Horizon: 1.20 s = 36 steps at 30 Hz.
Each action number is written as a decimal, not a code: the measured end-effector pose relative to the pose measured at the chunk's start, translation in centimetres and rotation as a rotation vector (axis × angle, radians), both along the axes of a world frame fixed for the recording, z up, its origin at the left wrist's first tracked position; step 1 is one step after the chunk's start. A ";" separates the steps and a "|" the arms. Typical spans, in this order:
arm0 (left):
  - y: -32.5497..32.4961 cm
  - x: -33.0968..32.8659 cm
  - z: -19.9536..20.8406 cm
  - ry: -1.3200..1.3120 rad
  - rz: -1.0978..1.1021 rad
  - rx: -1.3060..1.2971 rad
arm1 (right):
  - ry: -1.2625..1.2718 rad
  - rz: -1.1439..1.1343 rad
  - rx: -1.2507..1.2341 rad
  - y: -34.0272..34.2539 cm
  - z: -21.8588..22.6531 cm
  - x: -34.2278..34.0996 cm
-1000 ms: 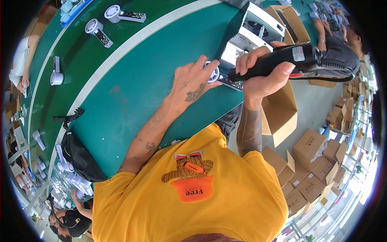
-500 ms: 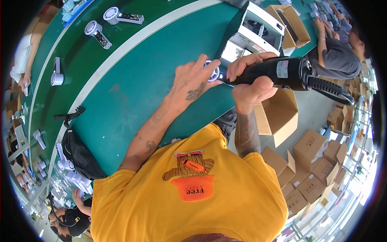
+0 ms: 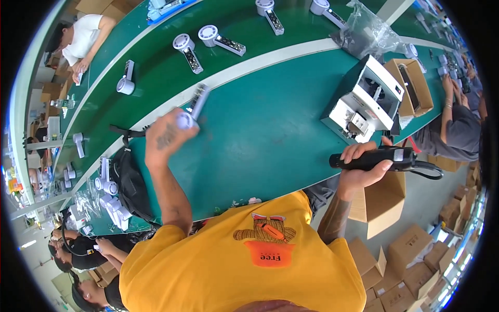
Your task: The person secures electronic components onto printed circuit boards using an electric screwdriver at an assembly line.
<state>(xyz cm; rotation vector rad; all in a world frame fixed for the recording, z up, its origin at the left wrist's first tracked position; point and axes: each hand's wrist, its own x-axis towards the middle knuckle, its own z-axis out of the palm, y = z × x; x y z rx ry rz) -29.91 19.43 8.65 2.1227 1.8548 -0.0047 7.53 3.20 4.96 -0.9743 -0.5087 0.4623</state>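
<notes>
A pale lavender device [image 3: 196,107], slightly blurred, round-headed with a bared circuit board [image 3: 197,95], is over the surface [image 3: 249,130], gripped in the left hand [image 3: 166,137]. The right hand [image 3: 358,174] grips a black tool [image 3: 389,155]. A cardboard box [image 3: 422,94] holds a long dark part [image 3: 409,87].

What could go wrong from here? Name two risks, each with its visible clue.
1. The white device might slip or take a knock: only the left hand grips it, by the round end, and its board looks exposed.
2. The tool in the right hand appears mostly past the edge of the table, so it might miss it if dropped.
</notes>
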 end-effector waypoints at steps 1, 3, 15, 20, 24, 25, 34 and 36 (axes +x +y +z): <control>2.5 -2.2 -2.2 -0.018 -0.004 0.169 | -0.032 0.022 -0.032 0.1 -0.9 -0.2; 8.9 -4.3 -5.1 0.107 0.168 0.329 | -0.068 0.069 -0.031 0.3 -1.1 -0.7; 24.5 -4.3 -2.7 -0.122 -0.638 0.213 | 0.055 0.148 -0.082 -0.7 2.4 0.9; 10.4 4.4 4.7 -0.081 -0.537 0.209 | -0.008 0.006 0.296 1.5 7.2 3.9; 4.4 12.3 2.0 -0.209 -0.777 0.212 | -0.625 -0.179 0.124 5.8 7.6 5.2; 3.2 13.8 0.8 -0.219 -0.792 0.201 | -0.627 -0.133 0.111 6.6 7.0 5.1; -1.7 19.1 -2.2 -0.136 -0.785 0.246 | -0.354 -0.050 -0.010 4.4 5.9 2.6; -1.2 19.6 -2.8 -0.490 -0.953 0.359 | -0.310 -0.034 0.016 4.0 5.5 2.1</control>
